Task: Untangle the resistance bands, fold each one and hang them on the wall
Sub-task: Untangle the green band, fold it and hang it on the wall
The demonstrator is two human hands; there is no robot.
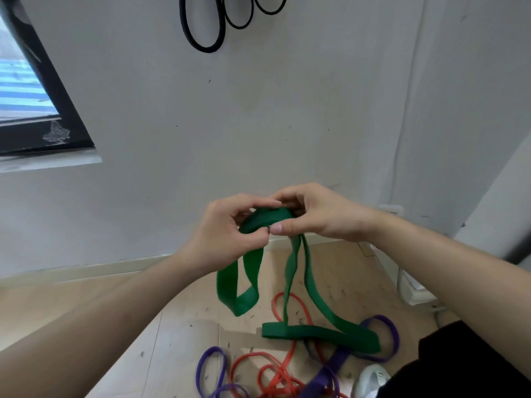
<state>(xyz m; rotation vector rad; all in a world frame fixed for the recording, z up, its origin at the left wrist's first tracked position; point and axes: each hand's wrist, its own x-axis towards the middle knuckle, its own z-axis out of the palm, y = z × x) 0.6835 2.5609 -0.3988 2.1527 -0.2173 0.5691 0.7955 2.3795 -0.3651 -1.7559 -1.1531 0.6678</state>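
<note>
Left hand [227,234] and right hand [313,214] raised together, fingers [277,227] curled pinching the green resistance band [267,218], loops dangling below toward floor [115,297], wall [258,124] beyond.

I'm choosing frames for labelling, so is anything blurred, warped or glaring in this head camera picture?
Head view: the wide green rubber resistance band is motion-smeared where its strands hang below the left hand and right hand gripping it; both hands look fairly sharp; wide-angle distortion tilts the black window frame; lighting is soft and even, with no glare.
</note>
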